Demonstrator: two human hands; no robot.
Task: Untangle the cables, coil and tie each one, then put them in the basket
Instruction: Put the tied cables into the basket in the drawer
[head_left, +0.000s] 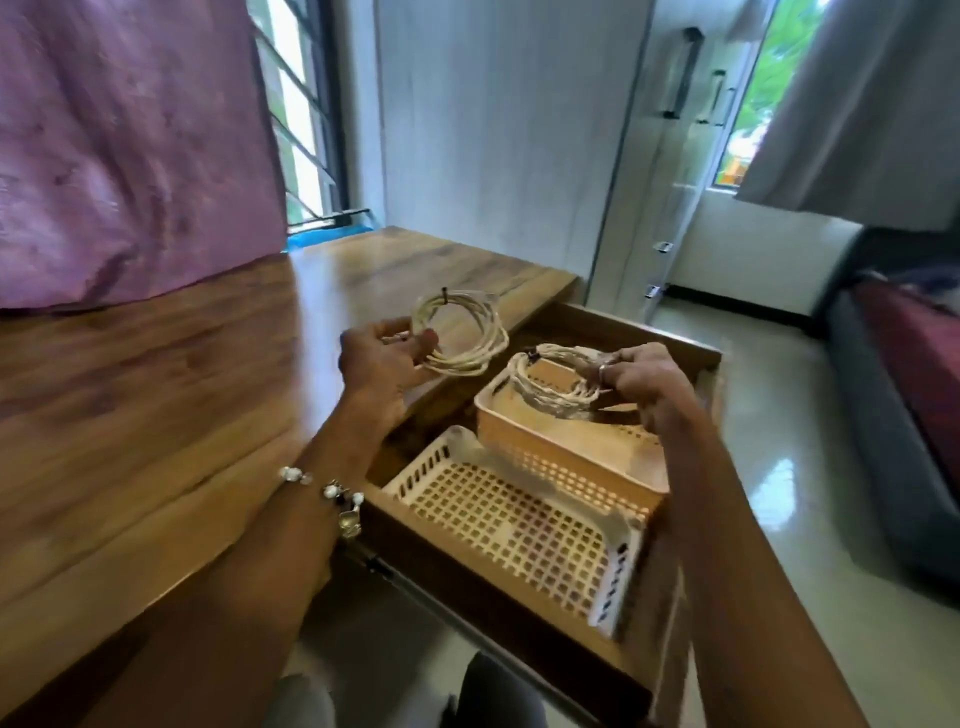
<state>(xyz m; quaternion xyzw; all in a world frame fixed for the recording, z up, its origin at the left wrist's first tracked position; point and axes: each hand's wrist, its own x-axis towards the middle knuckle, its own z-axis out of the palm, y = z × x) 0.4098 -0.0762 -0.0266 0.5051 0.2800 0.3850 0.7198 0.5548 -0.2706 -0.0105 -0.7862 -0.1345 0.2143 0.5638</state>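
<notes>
No text, label, brand, number or sign can be read anywhere in view; the picture is blurred, and no surface shows any lettering.

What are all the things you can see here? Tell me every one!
Cable coils: 2, cream, each tied with a dark tie; left coil held above the table edge, right coil over the orange basket.
Baskets: 2, in the open drawer; orange basket farther, white basket nearer.
Table: 1, brown wood.
Cloth: 1, purple, left.
Curtain: 1, grey, right.
Bracelet: 1, beaded, left wrist.
Hands: 2; left hand, right hand, each holding a coil.
</notes>
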